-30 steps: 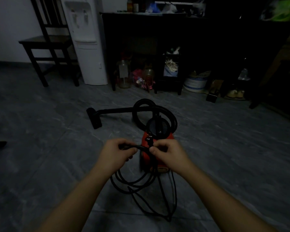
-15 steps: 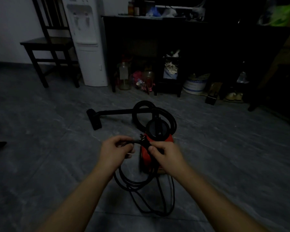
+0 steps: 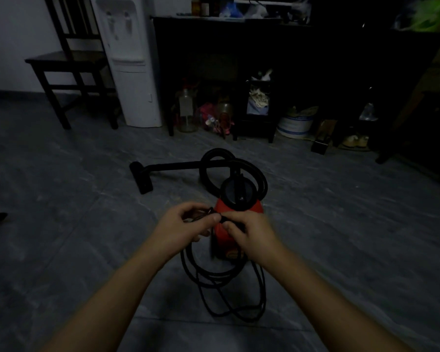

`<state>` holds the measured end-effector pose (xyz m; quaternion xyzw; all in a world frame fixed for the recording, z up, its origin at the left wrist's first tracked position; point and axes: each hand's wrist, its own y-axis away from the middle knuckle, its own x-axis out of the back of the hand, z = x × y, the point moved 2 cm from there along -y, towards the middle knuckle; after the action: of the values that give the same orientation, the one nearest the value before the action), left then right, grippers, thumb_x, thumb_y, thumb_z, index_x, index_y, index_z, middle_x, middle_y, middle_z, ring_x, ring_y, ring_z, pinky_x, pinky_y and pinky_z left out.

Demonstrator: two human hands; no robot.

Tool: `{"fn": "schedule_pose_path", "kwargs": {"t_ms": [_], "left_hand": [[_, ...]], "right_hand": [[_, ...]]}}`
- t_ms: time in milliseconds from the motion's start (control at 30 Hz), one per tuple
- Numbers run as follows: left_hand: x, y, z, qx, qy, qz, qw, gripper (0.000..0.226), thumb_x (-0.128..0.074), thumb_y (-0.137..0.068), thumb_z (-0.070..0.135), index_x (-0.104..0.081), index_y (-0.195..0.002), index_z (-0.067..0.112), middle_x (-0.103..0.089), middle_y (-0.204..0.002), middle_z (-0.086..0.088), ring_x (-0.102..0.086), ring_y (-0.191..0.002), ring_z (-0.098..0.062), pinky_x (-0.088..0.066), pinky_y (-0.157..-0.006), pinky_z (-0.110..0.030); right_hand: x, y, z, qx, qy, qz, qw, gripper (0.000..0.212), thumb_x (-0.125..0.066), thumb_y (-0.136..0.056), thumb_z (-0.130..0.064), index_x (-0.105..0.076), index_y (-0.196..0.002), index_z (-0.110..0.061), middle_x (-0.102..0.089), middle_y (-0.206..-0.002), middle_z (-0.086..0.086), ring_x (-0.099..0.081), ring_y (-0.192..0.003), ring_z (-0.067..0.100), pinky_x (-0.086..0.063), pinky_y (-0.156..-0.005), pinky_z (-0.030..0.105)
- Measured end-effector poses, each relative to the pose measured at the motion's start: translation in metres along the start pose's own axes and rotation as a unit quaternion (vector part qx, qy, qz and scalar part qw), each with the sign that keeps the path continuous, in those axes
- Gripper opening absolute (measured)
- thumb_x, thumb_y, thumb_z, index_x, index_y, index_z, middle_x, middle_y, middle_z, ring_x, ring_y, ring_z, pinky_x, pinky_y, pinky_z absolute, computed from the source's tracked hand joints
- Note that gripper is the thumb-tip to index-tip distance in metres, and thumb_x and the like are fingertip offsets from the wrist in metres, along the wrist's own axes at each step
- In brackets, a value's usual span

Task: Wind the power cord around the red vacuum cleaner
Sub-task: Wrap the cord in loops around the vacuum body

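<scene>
Red vacuum cleaner (image 3: pixel 239 210) stands mid-floor (image 3: pixel 87 224), hose (image 3: pixel 262 179) looped at its far side. Both hands on its near side: left hand (image 3: pixel 183 229) curled round the black power cord (image 3: pixel 208 273), right hand (image 3: pixel 250 237) pinching it just beside. Cord loops hang to the floor below.

We log a dim room in a home. At 11 o'clock: white water dispenser (image 3: pixel 130 72) beside a dark wooden chair (image 3: pixel 69 63). From 12 to 1 o'clock: dark bench (image 3: pixel 315 54), with glass jar (image 3: pixel 186 110), bucket (image 3: pixel 295 124) and shoes (image 3: pixel 354 141) beneath it on the grey tiled floor (image 3: pixel 74 199).
</scene>
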<state>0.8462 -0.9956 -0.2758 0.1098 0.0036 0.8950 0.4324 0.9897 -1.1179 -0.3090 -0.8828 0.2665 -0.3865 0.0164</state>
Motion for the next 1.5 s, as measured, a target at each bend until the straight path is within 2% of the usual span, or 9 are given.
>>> {"fn": "schedule_pose_path", "kwargs": {"t_ms": [167,300,533,767,867,967,1067,1233,1500], "left_hand": [[-0.002,-0.003,-0.009,0.005,-0.025,-0.007,1.000,0.013,-0.074,-0.087,0.022,-0.069,-0.098,0.019,-0.075,-0.084,-0.009,-0.073,-0.066,-0.024,-0.057,-0.060,-0.028],[0.003,-0.009,-0.009,0.008,0.092,0.031,0.995,0.014,-0.070,-0.090,0.012,-0.071,-0.104,0.013,-0.074,-0.085,-0.015,-0.072,-0.066,-0.022,-0.059,-0.060,-0.028],[0.014,-0.019,-0.013,0.037,0.229,0.088,0.969,0.013,-0.066,-0.089,0.006,-0.072,-0.099,0.012,-0.075,-0.082,-0.009,-0.072,-0.075,-0.019,-0.060,-0.068,-0.027],[0.019,-0.019,-0.018,0.045,0.045,-0.003,0.998,0.020,-0.070,-0.085,0.006,-0.073,-0.096,0.023,-0.079,-0.091,-0.006,-0.076,-0.083,-0.024,-0.059,-0.077,-0.032],[0.017,-0.016,-0.018,0.030,-0.059,-0.045,0.997,0.019,-0.078,-0.081,0.013,-0.076,-0.092,0.028,-0.078,-0.086,-0.003,-0.075,-0.076,-0.014,-0.055,-0.067,-0.020],[0.013,-0.014,-0.017,0.012,-0.115,-0.081,0.990,0.006,-0.078,-0.082,0.026,-0.077,-0.088,0.028,-0.072,-0.074,-0.006,-0.062,-0.057,-0.012,-0.047,-0.050,-0.023],[0.006,-0.012,-0.015,-0.019,-0.150,-0.113,0.982,0.004,-0.075,-0.086,0.022,-0.076,-0.089,0.024,-0.069,-0.071,0.001,-0.063,-0.063,-0.010,-0.051,-0.060,-0.026],[0.000,-0.011,-0.013,-0.017,-0.132,-0.064,0.989,0.005,-0.071,-0.089,0.017,-0.074,-0.089,0.020,-0.072,-0.074,-0.001,-0.063,-0.059,-0.007,-0.052,-0.058,-0.022],[0.001,-0.014,-0.010,-0.002,0.041,0.033,0.999,0.006,-0.069,-0.090,0.014,-0.074,-0.087,0.017,-0.072,-0.068,0.006,-0.065,-0.061,-0.002,-0.050,-0.056,-0.011]], "right_hand": [[-0.006,0.001,-0.001,0.013,-0.012,-0.024,1.000,0.034,-0.050,-0.091,-0.044,-0.066,-0.120,-0.037,-0.074,-0.106,-0.013,-0.066,-0.099,0.002,-0.057,-0.086,0.036],[-0.006,-0.004,0.003,-0.022,-0.158,-0.032,0.987,0.021,-0.058,-0.094,-0.036,-0.069,-0.112,-0.040,-0.073,-0.105,-0.019,-0.067,-0.100,-0.003,-0.053,-0.083,0.015],[-0.002,-0.005,0.010,-0.058,-0.223,-0.008,0.973,0.023,-0.054,-0.100,-0.024,-0.071,-0.098,-0.040,-0.071,-0.082,-0.016,-0.067,-0.079,0.001,-0.051,-0.072,0.017],[0.011,-0.007,0.014,-0.064,-0.151,-0.014,0.986,0.019,-0.052,-0.101,-0.023,-0.070,-0.108,-0.026,-0.067,-0.085,-0.022,-0.065,-0.089,0.004,-0.053,-0.086,0.027],[0.011,-0.003,0.009,-0.024,-0.083,-0.048,0.995,0.019,-0.052,-0.101,-0.023,-0.069,-0.110,-0.024,-0.069,-0.095,-0.016,-0.064,-0.093,0.001,-0.051,-0.084,0.022],[0.005,0.000,0.005,0.016,-0.015,-0.082,0.996,0.020,-0.052,-0.100,-0.025,-0.068,-0.112,-0.023,-0.069,-0.101,-0.005,-0.063,-0.095,0.009,-0.054,-0.086,0.034],[0.000,0.001,0.002,0.041,0.028,-0.101,0.994,0.021,-0.051,-0.098,-0.031,-0.066,-0.112,-0.027,-0.067,-0.102,-0.005,-0.062,-0.095,0.011,-0.054,-0.085,0.040],[0.001,-0.001,0.002,0.000,-0.059,-0.063,0.996,0.018,-0.055,-0.094,-0.035,-0.068,-0.107,-0.032,-0.071,-0.099,-0.010,-0.066,-0.093,0.005,-0.057,-0.084,0.042],[0.012,-0.004,0.006,-0.048,-0.185,0.011,0.981,0.014,-0.058,-0.097,-0.029,-0.071,-0.101,-0.031,-0.072,-0.089,-0.008,-0.068,-0.086,0.010,-0.056,-0.082,0.035]]}}
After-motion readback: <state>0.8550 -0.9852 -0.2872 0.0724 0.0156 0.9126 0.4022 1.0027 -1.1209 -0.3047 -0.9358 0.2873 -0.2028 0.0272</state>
